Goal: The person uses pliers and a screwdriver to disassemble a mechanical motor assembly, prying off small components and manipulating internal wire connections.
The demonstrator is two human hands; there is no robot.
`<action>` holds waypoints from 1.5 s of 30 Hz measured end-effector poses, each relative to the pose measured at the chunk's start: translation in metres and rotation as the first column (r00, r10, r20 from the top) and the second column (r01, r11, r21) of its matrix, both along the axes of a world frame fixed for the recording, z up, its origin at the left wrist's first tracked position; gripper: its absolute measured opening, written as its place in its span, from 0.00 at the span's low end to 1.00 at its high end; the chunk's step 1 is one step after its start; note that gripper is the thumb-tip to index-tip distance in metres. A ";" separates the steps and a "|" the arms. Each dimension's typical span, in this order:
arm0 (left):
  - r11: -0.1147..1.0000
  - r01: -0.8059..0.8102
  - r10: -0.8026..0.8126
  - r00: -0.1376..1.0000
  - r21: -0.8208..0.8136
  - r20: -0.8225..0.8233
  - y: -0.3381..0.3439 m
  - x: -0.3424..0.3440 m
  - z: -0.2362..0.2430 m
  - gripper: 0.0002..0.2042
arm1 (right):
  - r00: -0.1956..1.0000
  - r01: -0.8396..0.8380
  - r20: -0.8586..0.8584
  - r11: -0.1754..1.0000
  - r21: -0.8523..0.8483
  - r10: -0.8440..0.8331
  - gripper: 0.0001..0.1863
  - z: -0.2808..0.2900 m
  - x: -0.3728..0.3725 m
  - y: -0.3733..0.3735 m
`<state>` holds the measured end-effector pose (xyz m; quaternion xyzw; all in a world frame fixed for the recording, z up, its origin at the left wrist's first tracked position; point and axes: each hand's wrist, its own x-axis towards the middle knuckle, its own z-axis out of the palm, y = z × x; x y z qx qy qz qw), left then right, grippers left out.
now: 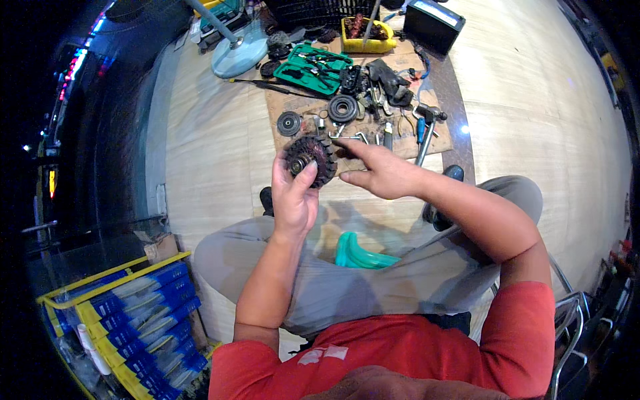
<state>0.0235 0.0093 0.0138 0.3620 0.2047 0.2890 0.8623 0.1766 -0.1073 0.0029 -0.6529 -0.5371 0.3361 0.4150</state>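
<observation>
My left hand [295,190] grips a dark, greasy toothed wheel [317,157] with a metal hub, thumb resting on its face. Just to the right of it, my right hand [381,172] hovers with fingers apart and nothing between them; the fingertips look darkened. Beyond the wheel, a round black pulley-like disc [289,123] and a larger black ring-shaped part [343,109] lie on a stained cardboard sheet [293,103]. A bent metal wrench [349,137] and a small metal cylinder [321,124] lie close past my hands.
A hammer [430,120], blue-handled screwdriver [421,131], black gloves [390,81] and green tool case [313,69] share the cardboard. Behind stand a yellow tub [368,44] and black battery-like box [433,27]. Blue-and-yellow packages [137,313] fill a rack at left; a green plastic stool [360,253] is between my legs.
</observation>
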 end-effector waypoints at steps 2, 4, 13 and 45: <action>0.999 0.017 -0.017 1.000 0.037 -0.013 0.001 0.000 -0.003 0.25 | 0.977 0.008 -0.212 0.999 -0.032 -0.014 0.29 0.002 -0.006 0.006; 0.999 0.015 -0.014 1.000 0.036 -0.017 0.001 -0.001 -0.003 0.25 | 0.874 -0.051 -0.485 0.984 -0.172 -0.040 0.23 0.007 -0.007 0.008; 0.998 0.019 -0.017 0.999 -0.052 0.032 0.021 -0.017 -0.013 0.21 | 0.996 0.076 0.050 0.997 0.011 -0.076 0.12 0.009 0.008 0.005; 0.978 0.077 -0.062 0.995 0.195 -0.083 -0.003 -0.009 -0.004 0.36 | 0.999 -0.022 -0.038 0.980 0.197 0.030 0.16 -0.010 0.017 0.000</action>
